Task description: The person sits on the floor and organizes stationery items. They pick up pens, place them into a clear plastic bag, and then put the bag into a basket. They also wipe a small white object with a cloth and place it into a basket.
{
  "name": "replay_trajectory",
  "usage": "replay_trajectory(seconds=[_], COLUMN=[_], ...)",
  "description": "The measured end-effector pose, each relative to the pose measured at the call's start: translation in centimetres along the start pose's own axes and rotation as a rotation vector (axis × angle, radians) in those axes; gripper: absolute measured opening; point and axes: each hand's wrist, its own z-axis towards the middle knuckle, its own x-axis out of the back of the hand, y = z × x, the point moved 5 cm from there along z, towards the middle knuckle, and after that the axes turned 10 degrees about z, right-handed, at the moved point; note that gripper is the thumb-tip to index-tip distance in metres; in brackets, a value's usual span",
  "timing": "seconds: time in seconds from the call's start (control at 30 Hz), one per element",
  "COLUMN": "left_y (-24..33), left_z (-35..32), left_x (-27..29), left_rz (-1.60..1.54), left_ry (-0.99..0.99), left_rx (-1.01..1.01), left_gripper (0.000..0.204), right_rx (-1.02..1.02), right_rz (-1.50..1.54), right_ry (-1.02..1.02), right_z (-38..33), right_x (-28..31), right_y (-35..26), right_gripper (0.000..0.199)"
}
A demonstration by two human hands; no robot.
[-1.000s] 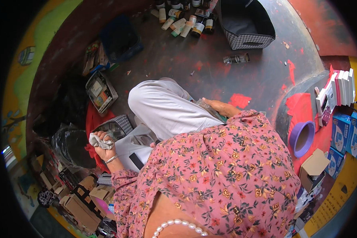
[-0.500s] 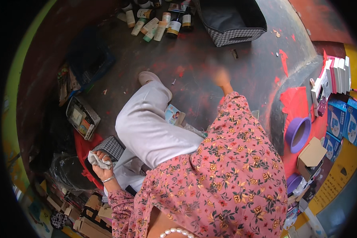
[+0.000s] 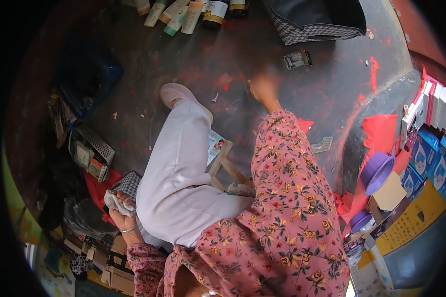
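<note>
At the lower left, my left hand [image 3: 122, 218] is closed around a crumpled off-white cloth [image 3: 118, 203], beside my knee in pale trousers. My right arm, in a pink floral sleeve, reaches forward over the dark floor [image 3: 183, 59]. Motion smears the fingers of my right hand [image 3: 265, 90], so what they hold, if anything, cannot be made out. Just beyond it to the right lies a small clear packet with a dark end [image 3: 297, 60]. A tiny pale piece [image 3: 215, 98] lies on the floor between my foot and my right hand.
Several bottles and tubes [image 3: 191, 19] lie at the far edge, beside a houndstooth fabric bin [image 3: 312, 33]. A basket of small goods [image 3: 95, 148] stands at left. Right are purple basins [image 3: 376, 174], blue boxes [image 3: 438, 168] and books. Wooden stool legs [image 3: 228, 166] show behind my leg.
My right hand has swept a little left over the floor. The view has shifted, and the far bottles and bin sit higher in it. My left hand still grips the cloth.
</note>
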Motion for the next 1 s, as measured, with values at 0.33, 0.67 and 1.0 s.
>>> replay_trajectory(seconds=[0.33, 0.67, 1.0], left_y=[1.1, 3.0, 2.2], left_z=[0.3, -1.1, -0.8], left_x=[2.2, 5.2, 7.6], left_rz=[0.083, 0.012, -0.068], left_ry=[0.001, 0.096, 0.033], left_rx=[0.014, -0.027, -0.065], left_gripper=[0.021, 0.02, 0.021], right_rx=[-1.077, -1.177, -0.385], right_rz=[0.701, 1.029, 1.252], right_ry=[0.481, 0.556, -0.313], right_z=[0.1, 3.5, -8.5], right_x=[8.3, 1.0, 4.0], right_y=[3.5, 0.3, -17.9], right_gripper=[0.066, 0.05, 0.019])
